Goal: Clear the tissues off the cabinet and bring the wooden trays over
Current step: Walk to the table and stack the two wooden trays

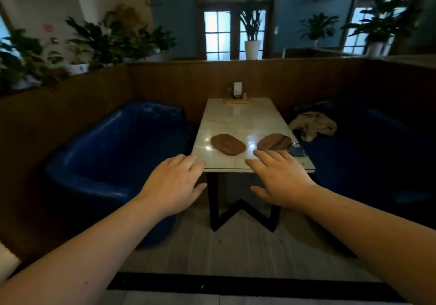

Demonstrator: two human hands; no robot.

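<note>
Two brown wooden trays lie flat on a pale marble table (pixel 238 120), near its front edge: the left tray (pixel 228 144) and the right tray (pixel 274 142), a small gap between them. My left hand (pixel 173 184) is stretched forward, palm down, fingers apart, in front of the table's near left corner and holding nothing. My right hand (pixel 280 178) is also spread and empty, its fingertips just short of the right tray. No tissues or cabinet are visible.
Blue sofas flank the table, the left sofa (pixel 118 153) and the right sofa (pixel 368 153) with a beige cloth (pixel 313 125) on it. A dark flat item (pixel 296 150) lies beside the right tray. A small condiment stand (pixel 237 94) sits at the far end. Potted plants line the wooden partition.
</note>
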